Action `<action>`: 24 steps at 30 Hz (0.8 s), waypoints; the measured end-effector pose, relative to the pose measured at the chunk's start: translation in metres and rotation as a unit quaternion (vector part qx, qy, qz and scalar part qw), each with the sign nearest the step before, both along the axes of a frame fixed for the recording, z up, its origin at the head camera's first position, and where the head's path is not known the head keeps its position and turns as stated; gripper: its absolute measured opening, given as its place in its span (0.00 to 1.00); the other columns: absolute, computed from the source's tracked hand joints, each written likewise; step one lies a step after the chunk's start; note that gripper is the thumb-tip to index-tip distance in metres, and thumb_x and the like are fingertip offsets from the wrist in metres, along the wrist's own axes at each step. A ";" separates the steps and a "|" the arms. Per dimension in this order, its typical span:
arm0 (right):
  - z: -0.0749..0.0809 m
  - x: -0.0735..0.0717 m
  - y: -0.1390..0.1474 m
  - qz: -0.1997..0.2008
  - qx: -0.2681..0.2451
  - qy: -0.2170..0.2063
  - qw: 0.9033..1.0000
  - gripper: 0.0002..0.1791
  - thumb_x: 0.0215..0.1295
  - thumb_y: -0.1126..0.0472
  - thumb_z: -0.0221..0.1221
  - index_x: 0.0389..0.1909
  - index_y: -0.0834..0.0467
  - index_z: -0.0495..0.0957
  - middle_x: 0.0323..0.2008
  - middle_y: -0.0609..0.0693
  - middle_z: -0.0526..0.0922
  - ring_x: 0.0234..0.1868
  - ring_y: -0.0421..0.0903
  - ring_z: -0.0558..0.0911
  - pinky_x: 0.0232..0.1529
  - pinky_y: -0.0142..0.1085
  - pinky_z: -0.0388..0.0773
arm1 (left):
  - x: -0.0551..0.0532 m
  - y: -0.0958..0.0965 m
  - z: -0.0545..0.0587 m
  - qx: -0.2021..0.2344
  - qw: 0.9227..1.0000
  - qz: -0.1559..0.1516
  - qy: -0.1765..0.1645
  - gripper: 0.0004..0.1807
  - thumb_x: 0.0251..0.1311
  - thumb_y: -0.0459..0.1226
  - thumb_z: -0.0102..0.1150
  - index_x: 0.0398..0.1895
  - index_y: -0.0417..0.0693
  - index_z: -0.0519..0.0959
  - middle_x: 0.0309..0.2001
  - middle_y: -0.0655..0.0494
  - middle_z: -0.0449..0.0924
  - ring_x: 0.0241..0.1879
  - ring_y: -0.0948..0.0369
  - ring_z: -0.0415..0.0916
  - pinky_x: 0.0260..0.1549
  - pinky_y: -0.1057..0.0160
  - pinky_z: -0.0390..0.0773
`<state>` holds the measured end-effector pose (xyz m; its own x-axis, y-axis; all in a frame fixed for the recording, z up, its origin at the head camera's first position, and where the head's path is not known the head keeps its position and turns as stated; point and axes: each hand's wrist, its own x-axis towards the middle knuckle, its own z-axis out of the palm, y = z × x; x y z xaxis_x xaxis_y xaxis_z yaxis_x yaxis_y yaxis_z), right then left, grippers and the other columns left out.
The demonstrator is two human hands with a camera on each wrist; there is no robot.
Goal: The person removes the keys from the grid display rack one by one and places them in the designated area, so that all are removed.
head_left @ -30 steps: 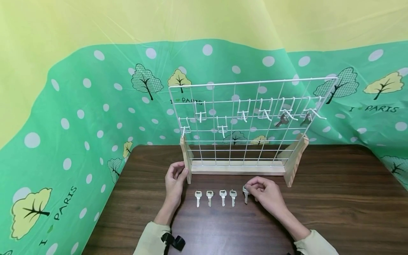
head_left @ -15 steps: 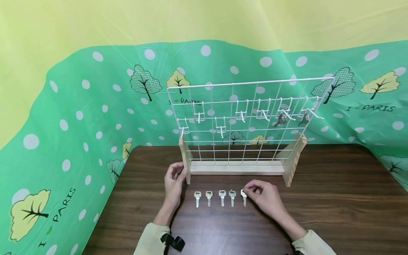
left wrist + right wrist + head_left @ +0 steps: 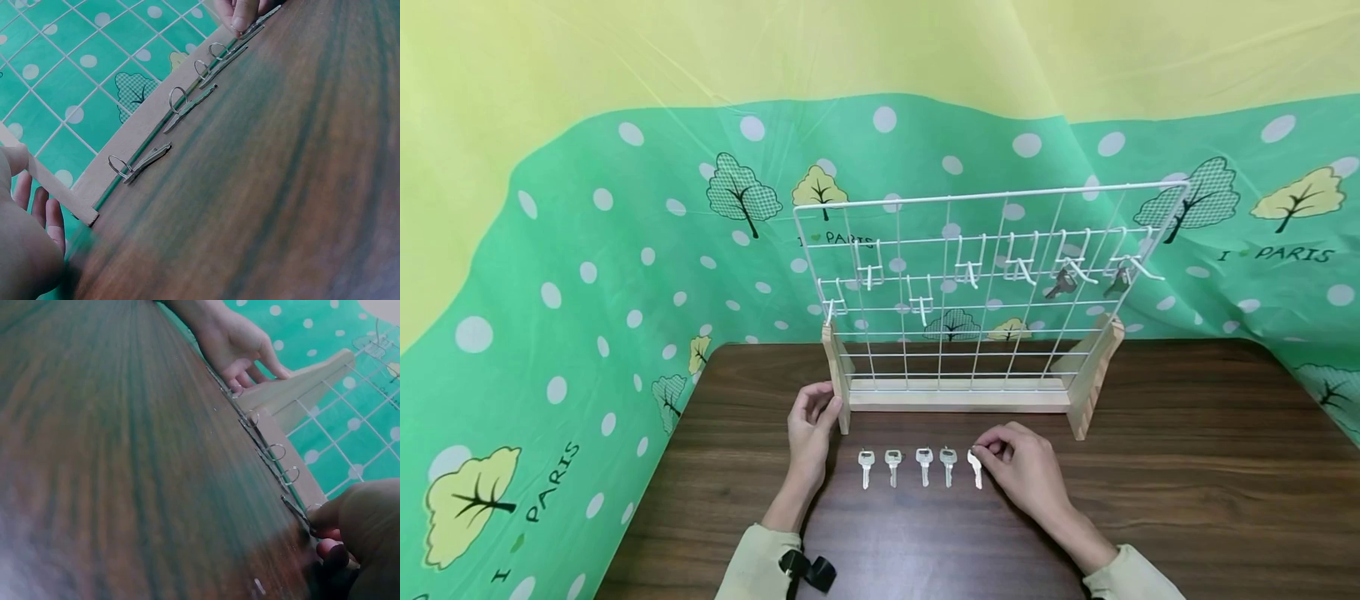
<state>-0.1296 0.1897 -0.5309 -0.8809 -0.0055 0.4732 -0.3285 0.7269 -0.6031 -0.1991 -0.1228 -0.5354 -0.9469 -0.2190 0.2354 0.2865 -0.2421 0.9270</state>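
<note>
Brown wood-grain table [image 3: 1225, 475]: right fingers [image 3: 997, 434] pinch shiny silver key [image 3: 976, 468]; left fingers [image 3: 814, 390] grip wooden rack side [image 3: 836, 368].

We count one key [image 3: 976, 473] pinched in the right hand [image 3: 1024, 468], four keys [image 3: 925, 468] left of this grip, two hanging keys [image 3: 1062, 285] beyond it, seven hooks [image 3: 970, 273], one rack [image 3: 958, 397], one left hand [image 3: 810, 429].

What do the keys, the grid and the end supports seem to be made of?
Keys: metal, shiny silver, judging by bright glints; alloy unclear.
Grid: probably metal wire, coated white; its bars are thin, straight and evenly coloured.
End supports: pale wood, apparently unpainted; grain stripes show on the right one.
</note>
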 end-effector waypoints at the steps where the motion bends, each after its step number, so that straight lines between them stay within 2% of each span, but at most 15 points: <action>1: 0.000 0.000 0.000 -0.003 0.002 -0.002 1.000 0.16 0.53 0.70 0.82 0.28 0.46 0.88 0.25 0.34 0.76 0.25 0.27 0.69 0.25 0.27 0.69 | 0.000 0.000 0.000 0.002 1.000 -0.001 -0.001 0.13 0.71 0.19 0.63 0.54 0.21 0.75 0.50 0.59 0.83 0.56 0.65 0.82 0.56 0.70 0.82; 8: 0.002 -0.001 0.001 -0.013 -0.002 -0.031 0.999 0.14 0.55 0.69 0.81 0.29 0.48 0.88 0.25 0.35 0.77 0.24 0.28 0.70 0.26 0.30 0.71 | 0.000 0.000 0.001 0.002 1.000 -0.001 -0.003 0.12 0.71 0.19 0.63 0.54 0.23 0.76 0.51 0.59 0.83 0.56 0.64 0.82 0.54 0.70 0.83; 12: 0.003 -0.001 0.001 -0.011 -0.011 -0.043 0.999 0.12 0.56 0.69 0.80 0.30 0.50 0.90 0.26 0.37 0.79 0.24 0.29 0.72 0.26 0.30 0.72 | 0.001 0.001 0.003 0.003 1.000 -0.006 -0.009 0.15 0.71 0.19 0.63 0.57 0.19 0.73 0.51 0.59 0.83 0.56 0.65 0.82 0.54 0.71 0.83; 19: 0.004 -0.001 0.001 -0.009 -0.015 -0.046 0.999 0.10 0.56 0.69 0.81 0.31 0.51 0.91 0.26 0.37 0.80 0.24 0.29 0.72 0.26 0.29 0.73 | 0.001 0.001 0.004 0.000 1.000 -0.005 -0.013 0.18 0.71 0.19 0.63 0.58 0.16 0.71 0.50 0.60 0.83 0.56 0.65 0.82 0.57 0.71 0.81; 24: 0.003 -0.001 0.001 -0.008 -0.025 -0.045 0.999 0.12 0.57 0.73 0.78 0.33 0.51 0.92 0.26 0.37 0.80 0.24 0.29 0.72 0.25 0.29 0.72 | 0.001 0.001 0.004 0.003 1.000 -0.007 -0.012 0.18 0.71 0.19 0.63 0.58 0.16 0.71 0.51 0.60 0.83 0.56 0.65 0.82 0.56 0.71 0.82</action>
<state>-0.1307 0.1903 -0.5277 -0.9198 0.0304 0.3913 -0.2597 0.7003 -0.6649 -0.1978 -0.1222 -0.5314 -0.9552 -0.2076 0.2108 0.2603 -0.2507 0.9324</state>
